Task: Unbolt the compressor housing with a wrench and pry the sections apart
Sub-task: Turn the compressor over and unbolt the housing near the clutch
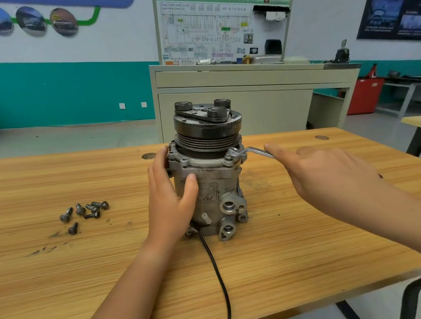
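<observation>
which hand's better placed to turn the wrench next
Right. The right hand touches the wrench handle, its ring seated on a flange bolt; the left hand grips the compressor, steadying it.

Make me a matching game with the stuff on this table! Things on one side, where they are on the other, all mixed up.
Things:
1. wrench
2. loose bolts
3. black cable
4. left hand

Places:
A. in a bunch on the table, left of the compressor
B. gripping the compressor's side
C. on a bolt at the compressor's upper flange
D. trailing from the compressor's base to the table's near edge

Pairs: 1-C, 2-A, 3-D, 4-B
</observation>
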`<action>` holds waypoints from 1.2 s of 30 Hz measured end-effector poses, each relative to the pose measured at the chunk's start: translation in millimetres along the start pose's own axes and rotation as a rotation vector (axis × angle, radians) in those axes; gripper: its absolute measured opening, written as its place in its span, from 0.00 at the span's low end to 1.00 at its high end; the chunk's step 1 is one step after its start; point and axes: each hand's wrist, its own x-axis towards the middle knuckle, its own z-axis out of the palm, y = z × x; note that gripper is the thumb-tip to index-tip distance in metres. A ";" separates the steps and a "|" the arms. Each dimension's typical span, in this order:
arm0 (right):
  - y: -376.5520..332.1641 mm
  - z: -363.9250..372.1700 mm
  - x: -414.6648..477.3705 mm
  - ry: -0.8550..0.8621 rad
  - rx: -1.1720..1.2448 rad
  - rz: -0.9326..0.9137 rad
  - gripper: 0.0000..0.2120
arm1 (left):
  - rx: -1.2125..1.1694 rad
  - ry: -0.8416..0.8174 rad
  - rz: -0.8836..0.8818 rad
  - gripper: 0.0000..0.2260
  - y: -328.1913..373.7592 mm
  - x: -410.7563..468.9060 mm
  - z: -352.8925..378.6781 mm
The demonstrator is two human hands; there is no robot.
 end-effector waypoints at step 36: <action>2.3 -3.2 2.3 0.154 0.288 -0.028 0.20 | -0.059 -0.006 -0.043 0.26 -1.8 3.5 -2.5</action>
